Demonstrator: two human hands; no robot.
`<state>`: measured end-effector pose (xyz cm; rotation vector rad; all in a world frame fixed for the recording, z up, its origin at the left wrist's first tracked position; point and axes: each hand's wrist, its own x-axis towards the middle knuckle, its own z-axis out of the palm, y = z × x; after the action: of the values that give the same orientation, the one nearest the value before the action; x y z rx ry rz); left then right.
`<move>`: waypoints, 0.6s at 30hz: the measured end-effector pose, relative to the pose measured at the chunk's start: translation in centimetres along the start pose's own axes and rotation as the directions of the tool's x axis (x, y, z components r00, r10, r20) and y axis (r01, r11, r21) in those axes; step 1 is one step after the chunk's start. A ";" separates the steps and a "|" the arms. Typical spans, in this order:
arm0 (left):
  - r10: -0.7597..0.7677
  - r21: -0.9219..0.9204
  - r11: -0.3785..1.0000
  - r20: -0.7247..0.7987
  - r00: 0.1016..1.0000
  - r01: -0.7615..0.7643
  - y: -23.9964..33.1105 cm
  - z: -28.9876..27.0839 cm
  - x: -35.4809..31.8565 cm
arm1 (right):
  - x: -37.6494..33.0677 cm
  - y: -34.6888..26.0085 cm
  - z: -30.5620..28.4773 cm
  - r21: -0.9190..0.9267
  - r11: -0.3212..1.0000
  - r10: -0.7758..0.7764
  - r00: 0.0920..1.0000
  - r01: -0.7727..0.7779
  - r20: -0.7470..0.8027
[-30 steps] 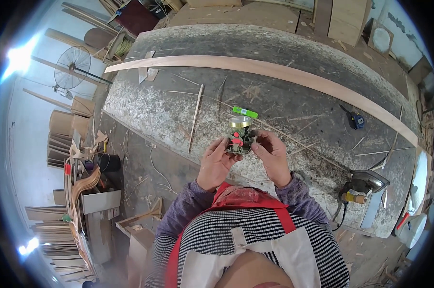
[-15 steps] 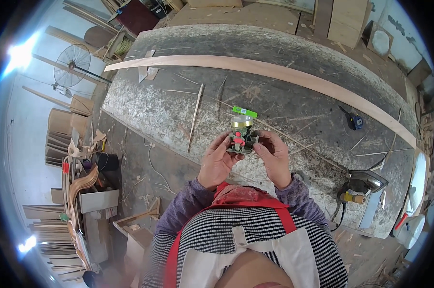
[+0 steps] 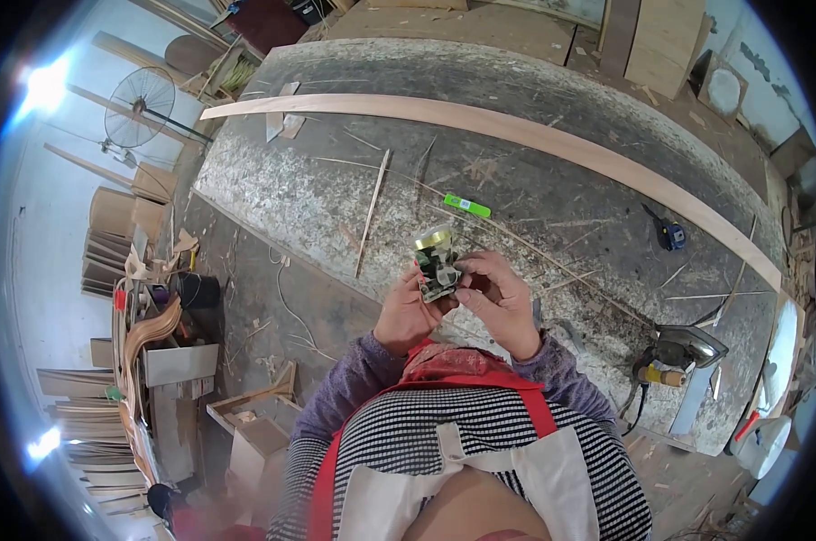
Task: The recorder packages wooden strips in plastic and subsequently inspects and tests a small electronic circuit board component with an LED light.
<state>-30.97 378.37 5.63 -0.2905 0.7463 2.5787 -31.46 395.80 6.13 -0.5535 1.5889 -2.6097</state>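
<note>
Both hands are up at chest height over the near edge of the worktop [image 3: 336,194], sharing one small can [image 3: 437,263]. It has a gold top rim and a dark patterned body, and it looks like a glue or solvent tin, though I can't confirm that.

The left hand [image 3: 408,311] is wrapped round the lower body from the person's left, fingers closed on it, so it carries the weight. The right hand [image 3: 496,302] has its fingertips pinched against the can's right side. It is closed on the can too, more steadying or working at it than bearing load. The can sits tilted with its top leaning away from the person, clear of the worktop. It is likely held off the surface because the worktop is rough and littered with splinters (no flat spot near the edge).

Counts on the worktop:
- 1 long pale plank [image 3: 516,135] running across it, left to far right.
- 1 thin wood strip [image 3: 372,212] lying near the left part, plus a scatter of finer slivers, too many and too small to count.
- 1 green marker-like stick [image 3: 466,206] just beyond the can, apart from it.
- 1 blue tape measure [image 3: 671,236] further right, below the plank.
- 1 circular saw [image 3: 683,352] at the right end, with its cord hanging off the edge.

Off the worktop there is 1 standing fan [image 3: 142,106] at far left, and stacked wood offcuts [image 3: 110,239] along the left wall.
</note>
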 end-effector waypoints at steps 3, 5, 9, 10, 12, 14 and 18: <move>-0.026 -0.051 0.998 0.034 0.999 0.028 -0.1 -0.5 -0.1 | 0.0 0.0 0.1 -0.006 1.000 -0.010 1.000 0.010 0.010; -0.048 -0.104 0.993 0.043 0.998 0.052 -0.1 -0.8 -0.1 | 0.1 -0.1 0.3 -0.007 1.000 -0.014 1.000 0.015 0.017; 0.016 -0.073 0.997 0.018 1.000 -0.015 -0.3 -0.5 -0.5 | 0.1 -0.4 0.4 -0.074 0.997 0.013 1.000 -0.013 0.011; 0.016 -0.075 0.997 0.019 1.000 -0.014 -0.3 -0.5 -0.4 | 0.1 -0.4 0.4 -0.090 0.996 0.029 1.000 -0.029 -0.002; 0.041 -0.074 0.997 0.057 0.998 -0.036 -0.4 -0.7 -0.4 | 0.0 -0.2 0.4 -0.120 0.991 0.061 0.998 -0.064 -0.029; 0.052 -0.074 0.996 0.075 0.996 -0.046 -0.5 -1.1 -0.4 | 0.0 -0.4 0.5 -0.177 0.980 0.087 0.995 -0.094 -0.047; 0.169 -0.043 0.984 -0.040 0.985 -0.170 -1.1 -1.0 -0.4 | 0.1 -0.6 0.3 -0.344 0.929 0.112 0.989 -0.137 -0.094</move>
<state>-30.07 378.50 4.43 -0.3004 0.7548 2.7609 -31.39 395.80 6.75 -0.3570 2.0565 -2.2916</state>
